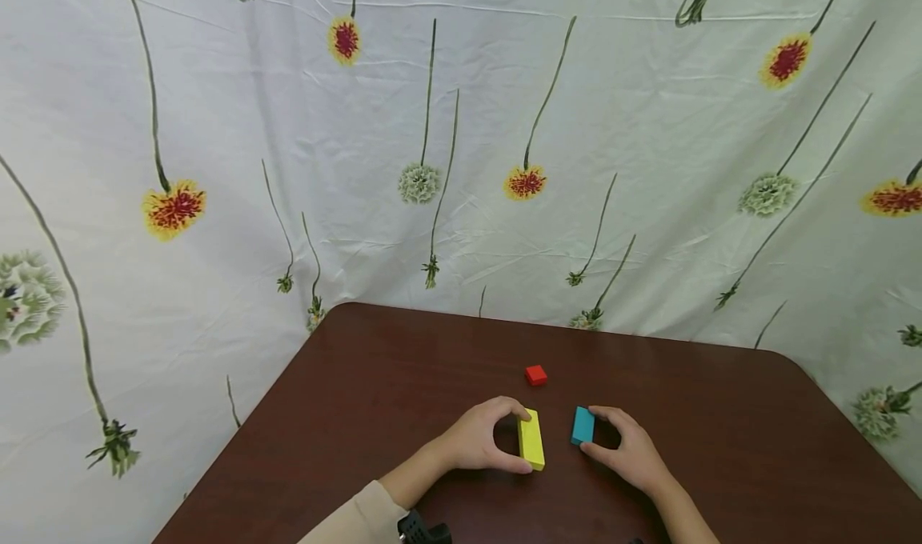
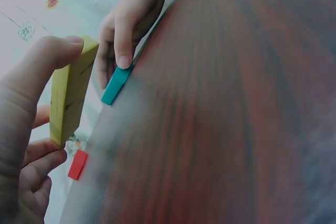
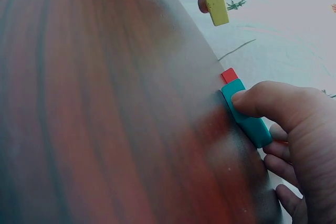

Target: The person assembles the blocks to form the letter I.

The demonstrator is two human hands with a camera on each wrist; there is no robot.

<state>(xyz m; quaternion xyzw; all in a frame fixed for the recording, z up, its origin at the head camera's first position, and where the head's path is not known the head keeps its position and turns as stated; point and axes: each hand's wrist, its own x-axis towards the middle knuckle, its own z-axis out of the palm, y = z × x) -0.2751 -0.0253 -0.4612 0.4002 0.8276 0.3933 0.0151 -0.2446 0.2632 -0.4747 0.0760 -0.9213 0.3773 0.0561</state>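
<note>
A long yellow block [image 1: 531,442] is pinched at its two ends between the thumb and fingers of my left hand [image 1: 481,438]. In the left wrist view the yellow block [image 2: 73,92] appears raised off the table. My right hand [image 1: 631,450] holds a shorter teal block [image 1: 583,426] between thumb and fingers; in the right wrist view this teal block [image 3: 245,113] is at or just over the tabletop, and I cannot tell which. A gap separates the two held blocks. Beyond them, a small red block [image 1: 536,375] lies on the table, touched by neither hand.
The dark brown wooden table [image 1: 418,352] has rounded far corners. Behind it hangs a white cloth [image 1: 360,144] printed with flowers and stems. A black band [image 1: 425,530] is near the left wrist, below a beige sleeve [image 1: 363,516].
</note>
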